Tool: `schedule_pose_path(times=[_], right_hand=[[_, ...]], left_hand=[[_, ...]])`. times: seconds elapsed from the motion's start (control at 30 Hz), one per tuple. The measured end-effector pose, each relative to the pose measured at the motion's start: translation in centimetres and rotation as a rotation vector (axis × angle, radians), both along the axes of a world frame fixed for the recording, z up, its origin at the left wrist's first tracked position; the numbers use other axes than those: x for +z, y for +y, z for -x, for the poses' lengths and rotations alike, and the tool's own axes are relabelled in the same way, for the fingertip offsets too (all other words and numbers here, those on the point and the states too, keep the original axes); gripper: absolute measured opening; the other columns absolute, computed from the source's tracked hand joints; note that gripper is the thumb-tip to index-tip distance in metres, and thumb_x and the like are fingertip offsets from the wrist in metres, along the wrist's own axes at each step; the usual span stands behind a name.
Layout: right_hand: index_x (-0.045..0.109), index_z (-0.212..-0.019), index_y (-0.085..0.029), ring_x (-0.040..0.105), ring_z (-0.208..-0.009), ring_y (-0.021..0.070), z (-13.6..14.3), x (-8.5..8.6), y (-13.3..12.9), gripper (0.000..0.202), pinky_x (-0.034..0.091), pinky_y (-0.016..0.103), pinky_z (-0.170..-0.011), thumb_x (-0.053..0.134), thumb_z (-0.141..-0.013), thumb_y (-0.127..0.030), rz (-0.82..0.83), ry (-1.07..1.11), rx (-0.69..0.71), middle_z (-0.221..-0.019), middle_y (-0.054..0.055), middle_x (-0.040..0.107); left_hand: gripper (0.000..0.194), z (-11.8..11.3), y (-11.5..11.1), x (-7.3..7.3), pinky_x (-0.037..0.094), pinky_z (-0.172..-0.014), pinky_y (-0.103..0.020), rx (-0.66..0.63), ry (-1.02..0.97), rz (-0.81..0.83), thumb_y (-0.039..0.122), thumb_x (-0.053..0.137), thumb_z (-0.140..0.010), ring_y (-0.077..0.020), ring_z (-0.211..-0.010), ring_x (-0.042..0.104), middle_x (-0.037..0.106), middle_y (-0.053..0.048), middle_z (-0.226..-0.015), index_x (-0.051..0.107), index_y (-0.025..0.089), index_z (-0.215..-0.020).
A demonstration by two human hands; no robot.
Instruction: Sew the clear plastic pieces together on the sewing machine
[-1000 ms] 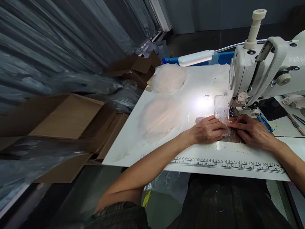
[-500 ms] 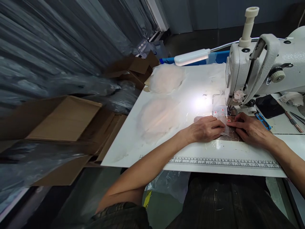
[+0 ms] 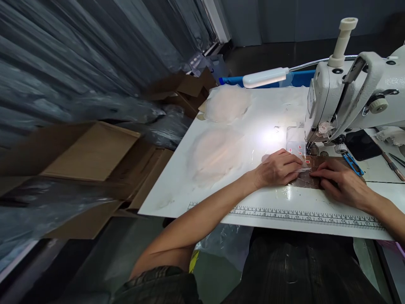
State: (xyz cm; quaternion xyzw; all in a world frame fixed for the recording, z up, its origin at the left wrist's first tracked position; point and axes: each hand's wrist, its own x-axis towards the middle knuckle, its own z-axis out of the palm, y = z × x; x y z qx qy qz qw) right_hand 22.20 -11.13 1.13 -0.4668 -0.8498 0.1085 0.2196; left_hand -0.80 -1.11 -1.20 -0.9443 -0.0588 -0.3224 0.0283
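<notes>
My left hand (image 3: 280, 168) rests on the white table in front of the sewing machine (image 3: 327, 97), its curled fingers closed on a small piece of sheer white fabric (image 3: 303, 167). From the right, my right hand (image 3: 344, 181) meets the fabric's right end with thumb and forefinger pinched together. Beneath both hands lies a brown plate (image 3: 305, 180) set in the tabletop. Small red marks show near the presser foot (image 3: 309, 147), just beyond the fabric. The fingertips partly cover the fabric.
Two piles of pale pink sheer pieces (image 3: 218, 156) lie on the table's left. A lit lamp (image 3: 265, 78) hangs behind. Blue thread snips (image 3: 352, 164) and a black phone (image 3: 362, 144) lie right of the machine. Open cardboard boxes (image 3: 91, 152) stand left; a printed ruler (image 3: 303, 217) lines the front edge.
My right hand has drawn back a little to the right and toward me, away from the presser foot. The fabric's edge now lies straighter between my hands. The view has shifted slightly.
</notes>
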Motion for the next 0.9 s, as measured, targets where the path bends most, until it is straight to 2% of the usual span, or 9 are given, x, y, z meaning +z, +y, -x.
schedule_pose_path(times=[0.17,0.37,0.5,0.6,0.7,0.9], right_hand=[[0.069,-0.121,-0.025,0.058,-0.097,0.0272,1.2,-0.8,-0.8,0.039,0.054,0.050,-0.084,0.047,-0.089,-0.020,-0.073,-0.112,-0.024,-0.105,0.013,0.063],[0.072,-0.117,-0.030,0.057,-0.100,0.0258,0.8,-1.0,-0.7,0.038,0.053,0.047,-0.086,0.049,-0.089,-0.019,-0.036,-0.094,0.013,-0.108,0.011,0.063],[0.072,-0.117,-0.029,0.059,-0.102,0.0263,0.3,-0.3,-0.7,0.038,0.053,0.048,-0.087,0.048,-0.089,-0.020,0.000,-0.058,0.034,-0.110,0.011,0.063],[0.071,-0.118,-0.024,0.063,-0.100,0.0223,-0.5,0.6,0.1,0.039,0.055,0.041,-0.087,0.043,-0.092,-0.020,0.093,0.047,0.094,-0.109,0.011,0.064],[0.068,-0.123,-0.022,0.064,-0.095,0.0200,-1.2,1.0,1.5,0.040,0.056,0.037,-0.085,0.040,-0.094,-0.023,0.123,0.057,0.071,-0.109,0.012,0.065],[0.068,-0.125,-0.026,0.061,-0.091,0.0226,-0.8,-0.6,2.7,0.040,0.055,0.040,-0.081,0.040,-0.096,-0.027,0.009,-0.090,0.054,-0.102,0.011,0.064]], left_hand=[[0.018,0.0,0.2,-0.2,0.049,-0.075,-0.031,0.030,0.050,-0.021,0.024,0.048,-0.099,-0.0147,-0.087,0.067,0.075,-0.005,-0.101,0.064,0.017,-0.097],[0.017,0.5,0.3,0.4,0.046,-0.097,-0.039,-0.006,0.238,-0.027,0.028,0.051,-0.095,-0.0184,-0.100,0.066,0.070,-0.007,-0.116,0.064,0.021,-0.103],[0.020,0.7,0.2,0.6,0.043,-0.103,-0.042,-0.021,0.222,-0.023,0.033,0.052,-0.095,-0.0190,-0.103,0.065,0.069,-0.007,-0.118,0.064,0.022,-0.107],[0.027,0.7,0.0,0.7,0.043,-0.104,-0.044,-0.027,0.175,-0.050,0.042,0.050,-0.097,-0.0197,-0.104,0.065,0.069,-0.008,-0.117,0.063,0.019,-0.105],[0.027,0.5,-0.2,0.8,0.043,-0.103,-0.043,-0.030,0.149,-0.065,0.041,0.050,-0.098,-0.0178,-0.096,0.066,0.071,-0.008,-0.110,0.064,0.018,-0.099],[0.020,0.4,-0.5,0.7,0.047,-0.083,-0.037,-0.021,0.207,-0.103,0.031,0.049,-0.098,-0.0169,-0.088,0.063,0.072,-0.006,-0.105,0.066,0.019,-0.098]])
